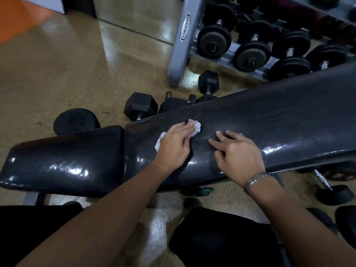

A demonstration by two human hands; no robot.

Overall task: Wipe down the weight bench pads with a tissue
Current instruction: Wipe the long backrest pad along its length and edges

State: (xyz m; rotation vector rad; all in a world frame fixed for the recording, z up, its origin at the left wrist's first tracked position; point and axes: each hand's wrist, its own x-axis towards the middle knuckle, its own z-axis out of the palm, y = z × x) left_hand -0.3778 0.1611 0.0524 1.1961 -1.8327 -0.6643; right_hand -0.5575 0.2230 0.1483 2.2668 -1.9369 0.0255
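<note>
A black weight bench runs across the view: a short seat pad at the left and a long back pad rising to the right. My left hand presses a crumpled white tissue onto the back pad near its lower end; tissue shows at the fingertips and beside the thumb. My right hand, with a metal watch on the wrist, rests on the same pad just to the right, fingers spread and touching the surface. A small gap separates the two hands.
Several hex dumbbells lie on the tan floor behind the bench. A grey dumbbell rack with round dumbbells stands at the back right. Another dumbbell lies under the bench at right. My knees in black fill the bottom.
</note>
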